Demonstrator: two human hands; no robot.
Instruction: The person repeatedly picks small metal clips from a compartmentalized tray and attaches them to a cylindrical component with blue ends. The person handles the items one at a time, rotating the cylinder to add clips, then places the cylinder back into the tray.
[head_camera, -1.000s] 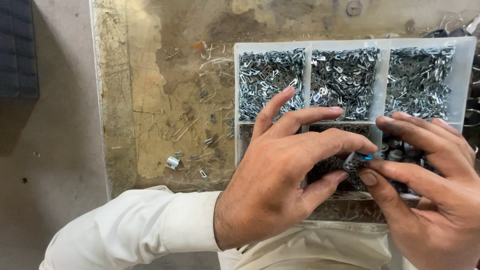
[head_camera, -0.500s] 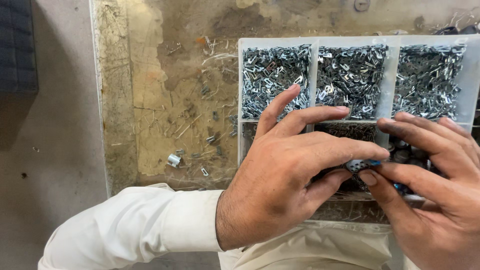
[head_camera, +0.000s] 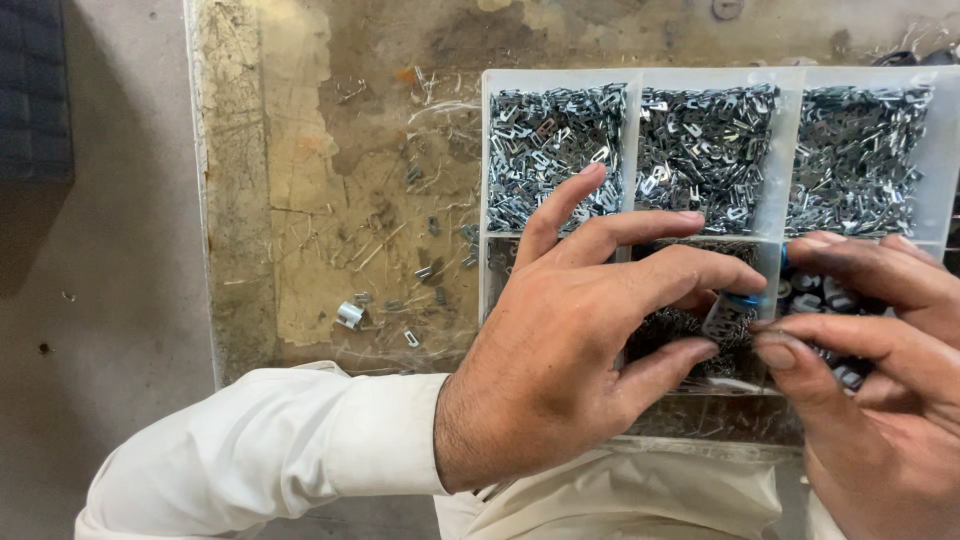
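A: Hands?
B: Left hand (head_camera: 570, 350) and right hand (head_camera: 870, 370) meet at lower right, pinching a small metal part (head_camera: 724, 322) between fingertips, over the tray (head_camera: 632, 78).
A: Tray contents?
B: Top compartments full of clips (head_camera: 556, 140). Loose ring (head_camera: 349, 315) on the table (head_camera: 300, 150), left of centre.

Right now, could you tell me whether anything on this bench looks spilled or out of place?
Yes. Small metal clips lie scattered loose on the worn bench top, left of the white compartment tray, along with one larger metal piece. Inside the tray, the clips stay sorted. Both hands pinch a small part over it.
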